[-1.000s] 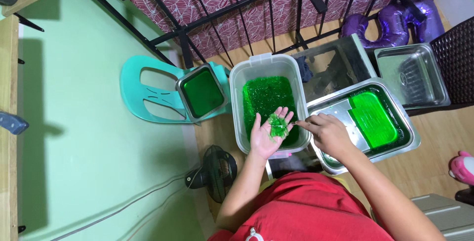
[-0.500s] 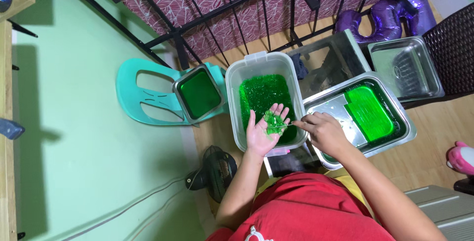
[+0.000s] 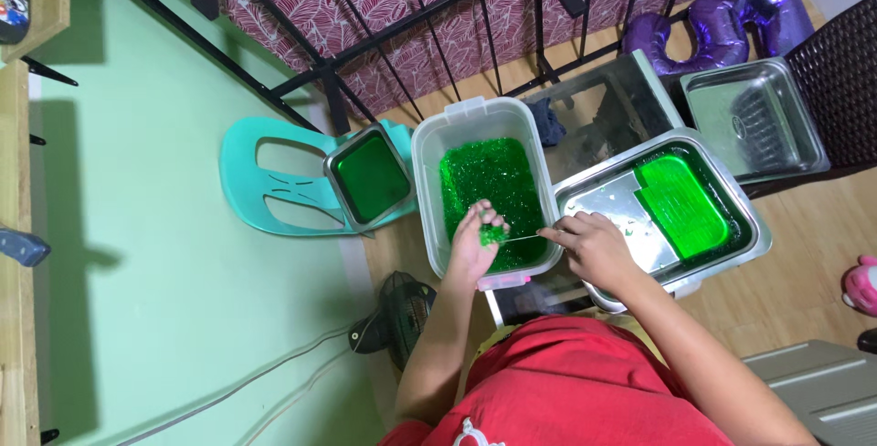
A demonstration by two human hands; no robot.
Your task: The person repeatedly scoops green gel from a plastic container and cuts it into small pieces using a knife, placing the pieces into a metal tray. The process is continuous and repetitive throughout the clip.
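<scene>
My left hand (image 3: 474,243) is tipped over the clear plastic tub (image 3: 427,170), fingers curled round a clump of green jelly pieces (image 3: 492,232). The tub holds a heap of cut green jelly (image 3: 487,179). My right hand (image 3: 594,245) rests at the tub's right rim, pinching a thin knife (image 3: 523,238) that points left toward the left hand. Just right of it a steel tray (image 3: 598,199) holds a slab of green jelly (image 3: 682,204) in its far half.
A smaller steel pan of green jelly (image 3: 370,175) sits on a teal plastic chair (image 3: 265,181). An empty steel pan (image 3: 754,119) stands at the right on a dark woven chair (image 3: 845,71). A fan (image 3: 393,313) lies on the floor. A black metal frame (image 3: 438,16) crosses above.
My left hand has turned from palm-up and flat to tilted, with fingers curled over the jelly, above the tub. The right hand has hardly moved.
</scene>
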